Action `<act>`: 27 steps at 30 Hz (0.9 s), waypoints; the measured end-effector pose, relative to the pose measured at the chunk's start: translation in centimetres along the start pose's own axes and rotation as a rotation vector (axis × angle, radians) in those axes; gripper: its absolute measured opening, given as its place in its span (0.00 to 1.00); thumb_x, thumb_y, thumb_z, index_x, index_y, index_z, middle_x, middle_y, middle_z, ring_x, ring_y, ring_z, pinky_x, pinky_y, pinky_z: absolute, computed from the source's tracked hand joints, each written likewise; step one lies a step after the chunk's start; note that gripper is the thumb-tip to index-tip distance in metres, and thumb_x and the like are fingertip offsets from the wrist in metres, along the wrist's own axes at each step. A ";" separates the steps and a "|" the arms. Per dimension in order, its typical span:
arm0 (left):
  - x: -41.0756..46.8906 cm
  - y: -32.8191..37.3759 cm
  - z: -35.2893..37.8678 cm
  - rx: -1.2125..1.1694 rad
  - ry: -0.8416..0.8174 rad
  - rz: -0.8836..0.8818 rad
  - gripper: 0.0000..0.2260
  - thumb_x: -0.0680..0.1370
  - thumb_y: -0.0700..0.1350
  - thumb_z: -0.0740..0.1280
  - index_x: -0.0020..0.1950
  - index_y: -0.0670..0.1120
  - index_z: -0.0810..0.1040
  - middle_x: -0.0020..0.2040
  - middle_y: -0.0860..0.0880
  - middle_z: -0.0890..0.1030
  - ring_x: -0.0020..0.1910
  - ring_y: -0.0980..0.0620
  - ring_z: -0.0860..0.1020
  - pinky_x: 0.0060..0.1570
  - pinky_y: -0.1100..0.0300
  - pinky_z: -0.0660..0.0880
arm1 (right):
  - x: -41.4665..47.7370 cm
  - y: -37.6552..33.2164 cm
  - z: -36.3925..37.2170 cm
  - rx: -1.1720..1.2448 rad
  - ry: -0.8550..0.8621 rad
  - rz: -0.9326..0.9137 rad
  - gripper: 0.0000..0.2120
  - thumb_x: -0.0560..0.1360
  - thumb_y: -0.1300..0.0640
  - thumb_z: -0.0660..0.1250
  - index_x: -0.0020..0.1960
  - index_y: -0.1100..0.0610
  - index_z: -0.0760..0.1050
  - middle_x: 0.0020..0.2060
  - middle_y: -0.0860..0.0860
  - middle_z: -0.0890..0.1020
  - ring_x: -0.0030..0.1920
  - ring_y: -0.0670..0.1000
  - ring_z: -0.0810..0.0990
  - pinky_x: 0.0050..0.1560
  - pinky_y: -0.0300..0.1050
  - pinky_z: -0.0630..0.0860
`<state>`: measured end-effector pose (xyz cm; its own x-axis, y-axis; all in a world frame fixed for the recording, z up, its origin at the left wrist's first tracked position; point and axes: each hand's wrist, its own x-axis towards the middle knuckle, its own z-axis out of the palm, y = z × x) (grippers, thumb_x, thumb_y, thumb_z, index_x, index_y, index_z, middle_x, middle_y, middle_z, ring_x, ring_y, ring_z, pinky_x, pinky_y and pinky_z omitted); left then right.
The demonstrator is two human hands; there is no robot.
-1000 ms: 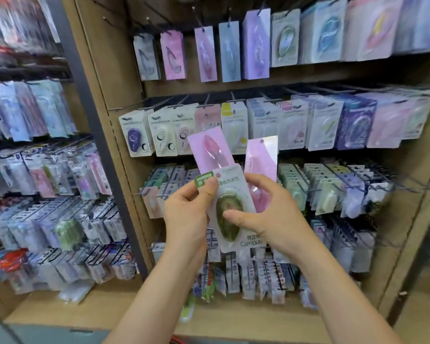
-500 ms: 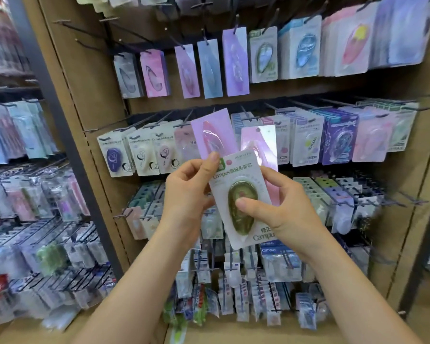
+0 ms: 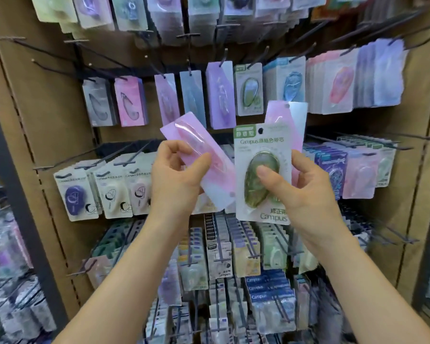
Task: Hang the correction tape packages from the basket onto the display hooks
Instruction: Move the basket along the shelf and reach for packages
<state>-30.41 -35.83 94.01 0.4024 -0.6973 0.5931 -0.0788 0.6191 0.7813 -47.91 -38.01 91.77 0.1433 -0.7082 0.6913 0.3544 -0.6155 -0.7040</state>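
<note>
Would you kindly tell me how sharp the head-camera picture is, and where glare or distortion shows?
Head view: print on the green package in the right hand reads sharply; head view: glare streaks the blister of the pink package in the left hand; head view: the lowest racks and corners are smeared, and the dark post leans, likely wide-angle distortion.

The white card package with an olive-green oval dispenser (image 3: 261,145) reads "Campus" near its top, followed by Chinese characters, and again in larger letters along its bottom edge under more Chinese characters. Its green corner tab (image 3: 245,132) carries white Chinese characters. "Campus" also stands on the stacked blue packages (image 3: 266,288) low on the rack and, seemingly, on the cream hanging cards (image 3: 109,194) at left.
</note>
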 end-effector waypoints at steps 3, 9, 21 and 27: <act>1.9 0.2 -0.7 0.158 -0.148 0.107 0.21 0.73 0.41 0.66 0.57 0.65 0.70 0.56 0.46 0.81 0.49 0.49 0.80 0.46 0.53 0.76 | 2.3 -0.2 0.6 0.102 0.079 -0.004 0.14 0.70 0.56 0.71 0.55 0.54 0.80 0.49 0.51 0.87 0.49 0.52 0.85 0.49 0.50 0.82; 4.0 0.4 -0.1 0.472 -0.355 0.113 0.16 0.77 0.44 0.62 0.42 0.63 0.84 0.52 0.51 0.81 0.52 0.56 0.76 0.54 0.59 0.71 | 6.4 -0.7 3.1 0.385 0.136 -0.031 0.17 0.71 0.56 0.69 0.60 0.56 0.76 0.58 0.57 0.82 0.56 0.57 0.83 0.58 0.64 0.78; 7.5 1.4 -0.3 0.256 -0.526 -0.008 0.09 0.74 0.50 0.72 0.45 0.46 0.87 0.43 0.53 0.86 0.40 0.60 0.79 0.42 0.72 0.72 | 9.4 -0.5 4.0 0.216 0.221 -0.110 0.17 0.72 0.54 0.69 0.59 0.57 0.77 0.56 0.58 0.84 0.57 0.62 0.82 0.54 0.62 0.81; 9.7 0.9 1.2 0.184 -0.679 -0.136 0.17 0.74 0.57 0.68 0.44 0.43 0.84 0.45 0.48 0.83 0.43 0.50 0.77 0.44 0.56 0.71 | 10.6 -1.2 2.1 -0.133 0.128 -0.046 0.13 0.71 0.46 0.68 0.44 0.55 0.82 0.39 0.52 0.86 0.39 0.51 0.84 0.38 0.44 0.81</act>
<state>-27.66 -42.47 100.67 -0.2321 -0.8718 0.4315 -0.2453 0.4817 0.8413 -44.91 -44.07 100.24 0.0079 -0.7112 0.7030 0.2309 -0.6827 -0.6932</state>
